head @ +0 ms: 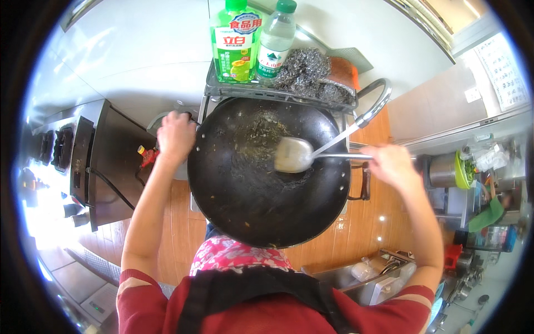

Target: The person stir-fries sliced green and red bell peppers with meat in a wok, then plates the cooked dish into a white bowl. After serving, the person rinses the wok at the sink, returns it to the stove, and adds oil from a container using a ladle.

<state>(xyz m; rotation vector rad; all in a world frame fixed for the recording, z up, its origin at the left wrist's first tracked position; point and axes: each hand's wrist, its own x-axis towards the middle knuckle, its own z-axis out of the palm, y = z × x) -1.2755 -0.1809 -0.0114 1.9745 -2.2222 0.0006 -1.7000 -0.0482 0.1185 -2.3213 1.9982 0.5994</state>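
A large black wok (267,208) sits before me over what looks like a sink, with brownish residue on its inner wall. My left hand (177,135) closes around its left handle, which my fingers mostly hide. In my right hand (390,163) is the long metal handle of a wok turner (294,155). The turner's blade is blurred and lies inside the wok, right of its middle. From a curved chrome faucet (381,100), a stream of water (336,140) falls towards the blade. The wok's right handle (365,183) is free, below my right hand.
Behind the wok, a shelf (279,94) bears a green dish-soap bottle (235,50), a clear plastic bottle (275,41) and steel-wool scourers (306,71). A stove (69,150) stands left. At right are a metal pot (442,171) and a person in green (488,215).
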